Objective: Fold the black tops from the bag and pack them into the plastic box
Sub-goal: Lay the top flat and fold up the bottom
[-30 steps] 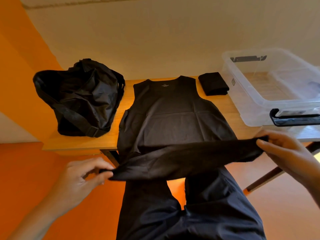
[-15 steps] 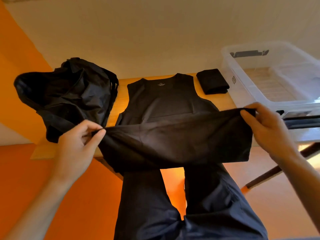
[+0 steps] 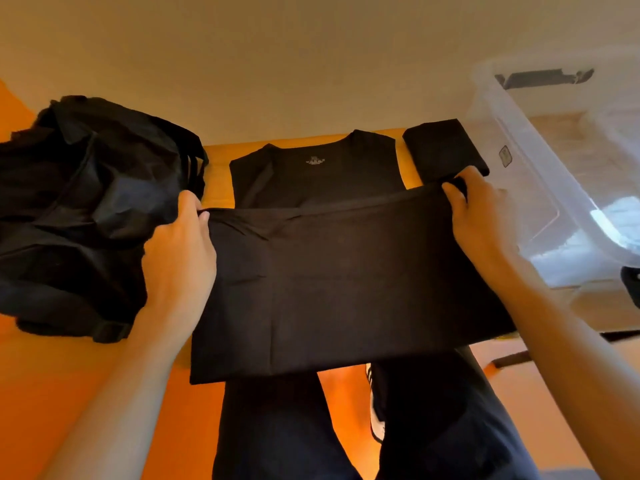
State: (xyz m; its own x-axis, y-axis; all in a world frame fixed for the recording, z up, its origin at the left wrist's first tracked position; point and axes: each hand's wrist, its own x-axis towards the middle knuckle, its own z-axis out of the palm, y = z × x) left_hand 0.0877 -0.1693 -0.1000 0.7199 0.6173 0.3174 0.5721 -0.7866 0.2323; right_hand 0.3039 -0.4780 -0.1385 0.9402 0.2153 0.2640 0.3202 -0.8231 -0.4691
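The person stands at the edge of a wooden table [image 3: 217, 160] with a black sleeveless top [image 3: 346, 289] spread out in front of them, neckline toward the wall and a small pale label print showing just below the collar. The lower half of the top is lifted and doubled back toward the chest, so the hem runs in a straight line across the garment from one hand to the other. The left hand [image 3: 180, 251] pinches the left corner of that hem, thumb on top and fingers curled under the cloth; the right hand [image 3: 474, 216] grips the right corner the same way, the fabric bunched between thumb and fingers. The fold itself hangs slightly past the near edge of the table, over the person's dark trousers [image 3: 277, 434]. To the left, touching the left hand's knuckles, sits a crumpled black bag [image 3: 86, 209] with its straps flopped toward the top. Just beyond the right hand lies another black top, already folded [image 3: 445, 150] into a neat rectangle, lying between the spread garment and the clear plastic box [image 3: 540, 174]. The box stands at the right end of the table, a black latch [image 3: 543, 77] on its far rim.
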